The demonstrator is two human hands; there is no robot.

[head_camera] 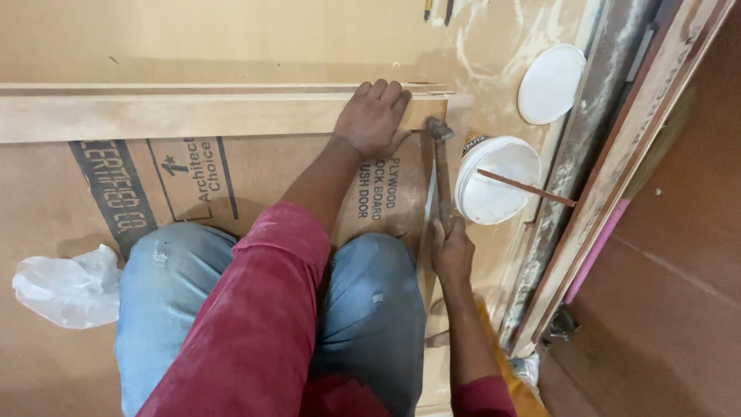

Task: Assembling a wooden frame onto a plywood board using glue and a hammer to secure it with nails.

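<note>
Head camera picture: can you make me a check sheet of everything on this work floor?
Surface: plywood sheet with printed marks, lying flat.
Job's things: wooden strip along the sheet; hammer, head at the strip's end.
Clutter: white bucket with a stick across it; white lid; crumpled plastic bag.
Grippers: left hand presses the strip; right hand grips the hammer handle.
Cables: nothing seen.
Surroundings: stacked boards at the right.

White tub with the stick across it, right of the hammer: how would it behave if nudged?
The white tub looks filled with white paste, so probably heavy and would slide, not tip. The thin stick lies loose across its rim, likely to roll off. Smeared plywood may grip it.
</note>
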